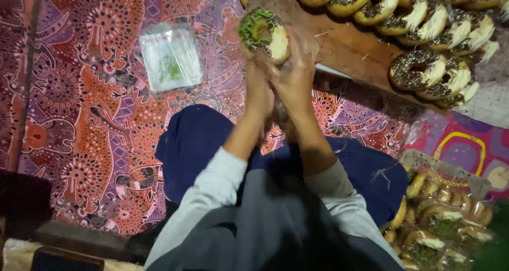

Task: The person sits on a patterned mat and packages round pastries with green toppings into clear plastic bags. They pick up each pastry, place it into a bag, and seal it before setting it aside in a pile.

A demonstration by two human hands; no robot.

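Both hands are raised together in front of the person, wrists nearly touching. The left hand [259,93] and the right hand [294,80] close around a crinkled, clear plastic wrapper [281,64] that holds a ring-shaped doughnut [263,33]. The doughnut sits just above the fingertips, tilted, its top glazed green and dotted with dark sprinkles, one side capped with pale shredded topping. The hands are motion-blurred, so the exact finger grip cannot be told, but both are clenched on the wrapper beneath the doughnut.

Up and to the right of the hands, a brown wooden board [344,46] carries overlapping rows of unwrapped doughnuts [424,72], dark with speckled sprinkles and streaked with white shreds. To the left of the hands, a flat stack of clear plastic bags [170,56] lies on a patterned cloth [90,117], a batik print of red, orange and purple dotted figures. Below and to the right of the hands, by the person's knee, lies a glossy heap of wrapped doughnuts [445,218]. Under the forearms are dark blue trousers [193,138] and grey sleeves [212,186].
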